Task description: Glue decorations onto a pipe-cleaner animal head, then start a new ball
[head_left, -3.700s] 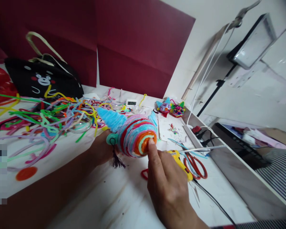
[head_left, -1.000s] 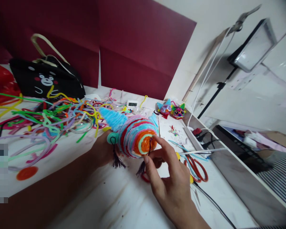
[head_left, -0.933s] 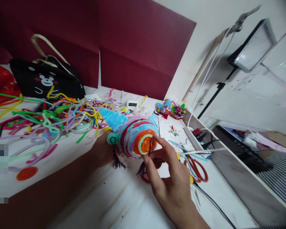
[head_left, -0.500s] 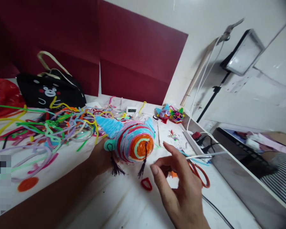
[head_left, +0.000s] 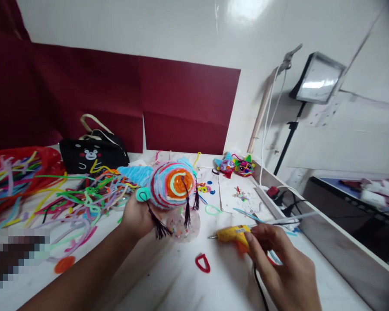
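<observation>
My left hand (head_left: 138,218) supports a plush-looking craft figure (head_left: 160,188) from below. The figure is wound in blue, pink and red fuzzy pipe cleaner, with an orange spiral at its front. Blue pointed pieces stick out of it, and dark tassels hang from it. Below the figure is a clear bowl-like piece (head_left: 183,224) with coloured specks. My right hand (head_left: 278,259) grips a yellow hot glue gun (head_left: 235,234) at its rear, its metal nozzle pointing left. Near the nozzle, a red pipe-cleaner loop (head_left: 202,263) lies on the white table.
Loose pipe cleaners (head_left: 94,194) are heaped at left, near a red plastic bag (head_left: 52,166) and a black bag (head_left: 94,155). Two small finished figures (head_left: 235,166) stand at the back right. A white sheet (head_left: 241,198) and power strip (head_left: 277,205) lie by the raised table edge.
My right hand, bare before, now has the glue gun in its fingers. The figure has moved slightly left and up in the view, and the camera has tilted up.
</observation>
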### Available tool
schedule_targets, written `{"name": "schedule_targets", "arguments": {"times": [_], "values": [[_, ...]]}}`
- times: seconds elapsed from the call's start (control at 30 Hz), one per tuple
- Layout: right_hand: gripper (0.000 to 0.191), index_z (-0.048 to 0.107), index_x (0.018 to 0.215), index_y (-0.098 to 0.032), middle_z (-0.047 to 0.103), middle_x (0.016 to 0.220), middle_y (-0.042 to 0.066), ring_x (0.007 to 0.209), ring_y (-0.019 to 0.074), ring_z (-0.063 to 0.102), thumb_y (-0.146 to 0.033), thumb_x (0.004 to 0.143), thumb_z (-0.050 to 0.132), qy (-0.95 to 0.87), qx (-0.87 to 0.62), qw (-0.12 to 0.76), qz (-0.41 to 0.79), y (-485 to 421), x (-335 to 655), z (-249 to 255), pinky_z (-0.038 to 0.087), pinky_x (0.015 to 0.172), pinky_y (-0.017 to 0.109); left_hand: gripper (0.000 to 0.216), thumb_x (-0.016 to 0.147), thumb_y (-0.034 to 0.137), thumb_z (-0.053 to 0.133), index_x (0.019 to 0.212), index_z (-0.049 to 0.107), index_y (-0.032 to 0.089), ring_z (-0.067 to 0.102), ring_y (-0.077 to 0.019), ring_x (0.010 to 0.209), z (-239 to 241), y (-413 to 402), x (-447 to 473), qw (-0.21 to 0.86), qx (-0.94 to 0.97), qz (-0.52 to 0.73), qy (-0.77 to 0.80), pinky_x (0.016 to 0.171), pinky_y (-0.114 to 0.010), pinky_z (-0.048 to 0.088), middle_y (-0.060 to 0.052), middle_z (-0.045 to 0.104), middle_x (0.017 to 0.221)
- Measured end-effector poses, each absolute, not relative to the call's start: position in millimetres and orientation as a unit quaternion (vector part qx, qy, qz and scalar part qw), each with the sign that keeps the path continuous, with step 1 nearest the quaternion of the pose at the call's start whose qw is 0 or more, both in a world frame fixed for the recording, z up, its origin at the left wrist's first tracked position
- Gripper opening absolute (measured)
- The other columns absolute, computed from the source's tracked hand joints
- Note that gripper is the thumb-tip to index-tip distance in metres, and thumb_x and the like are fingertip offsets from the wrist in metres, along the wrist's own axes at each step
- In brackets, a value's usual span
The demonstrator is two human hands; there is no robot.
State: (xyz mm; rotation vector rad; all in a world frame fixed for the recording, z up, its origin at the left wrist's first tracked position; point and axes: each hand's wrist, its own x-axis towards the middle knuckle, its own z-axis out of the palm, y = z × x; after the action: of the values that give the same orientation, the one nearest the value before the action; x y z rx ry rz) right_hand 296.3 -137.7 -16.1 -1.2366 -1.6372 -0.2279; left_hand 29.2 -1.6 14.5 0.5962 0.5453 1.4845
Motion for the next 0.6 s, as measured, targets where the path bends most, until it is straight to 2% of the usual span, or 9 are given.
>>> {"name": "schedule_targets", "arguments": {"times": [0.07, 0.17, 0.27, 0.4, 0.5, 0.6], "values": [[0.004, 0.059, 0.094, -0.023, 0.073, 0.073, -0.002, 0.053, 0.0095, 0.069, -0.026, 0.096, 0.06, -0.686, -0.516, 0.505, -0.089, -137, 302, -17, 0.053, 0.048, 0.012, 0.032, 0.083, 0.03, 0.049, 0.108, 0.067, 0.023, 0.066, -0.0347, 0.111, 25, 0, 31, 0.646, 0.278, 0.666, 0.249, 0.081, -0.053, 0.062, -0.009, 0.074, 0.09], [0.012, 0.059, 0.09, -0.024, 0.072, 0.067, -0.003, 0.047, 0.0096, 0.066, -0.029, 0.099, 0.055, -0.683, -0.529, 0.496, -0.086, -137, 307, -19, 0.05, 0.045, 0.014, 0.026, 0.081, 0.03, 0.051, 0.1, 0.067, 0.022, 0.068, -0.0346, 0.105, 37, 6, 33, 0.63, 0.325, 0.669, 0.224, 0.078, -0.054, 0.063, -0.009, 0.073, 0.089], [0.023, 0.06, 0.087, -0.024, 0.071, 0.067, -0.003, 0.047, 0.0111, 0.064, -0.037, 0.102, 0.049, -0.66, -0.556, 0.498, -0.084, -138, 310, -25, 0.05, 0.048, 0.018, 0.018, 0.08, 0.029, 0.053, 0.089, 0.066, 0.019, 0.069, -0.0339, 0.098, 46, 16, 37, 0.616, 0.348, 0.673, 0.216, 0.078, -0.054, 0.063, -0.01, 0.072, 0.087], [0.029, 0.06, 0.087, -0.024, 0.072, 0.071, 0.001, 0.053, 0.0141, 0.067, -0.041, 0.104, 0.043, -0.651, -0.571, 0.494, -0.076, -140, 317, -36, 0.052, 0.054, 0.022, 0.009, 0.08, 0.026, 0.056, 0.079, 0.061, 0.019, 0.069, -0.0273, 0.087, 57, 31, 52, 0.597, 0.356, 0.689, 0.205, 0.079, -0.05, 0.064, -0.005, 0.068, 0.078], [0.028, 0.059, 0.087, -0.024, 0.07, 0.069, 0.0, 0.052, 0.014, 0.066, -0.04, 0.104, 0.043, -0.66, -0.563, 0.491, -0.083, -142, 325, -42, 0.05, 0.052, 0.021, 0.007, 0.079, 0.025, 0.06, 0.076, 0.059, 0.019, 0.065, -0.0202, 0.073, 65, 42, 72, 0.588, 0.355, 0.699, 0.202, 0.078, -0.044, 0.063, -0.002, 0.064, 0.073], [0.032, 0.057, 0.083, -0.024, 0.065, 0.062, -0.003, 0.046, 0.0135, 0.063, -0.041, 0.105, 0.04, -0.645, -0.58, 0.49, -0.086, -148, 331, -48, 0.047, 0.049, 0.022, 0.009, 0.076, 0.025, 0.066, 0.078, 0.059, 0.019, 0.063, -0.017, 0.07, 71, 55, 95, 0.581, 0.347, 0.711, 0.19, 0.078, -0.039, 0.062, 0.0, 0.063, 0.072]]}}
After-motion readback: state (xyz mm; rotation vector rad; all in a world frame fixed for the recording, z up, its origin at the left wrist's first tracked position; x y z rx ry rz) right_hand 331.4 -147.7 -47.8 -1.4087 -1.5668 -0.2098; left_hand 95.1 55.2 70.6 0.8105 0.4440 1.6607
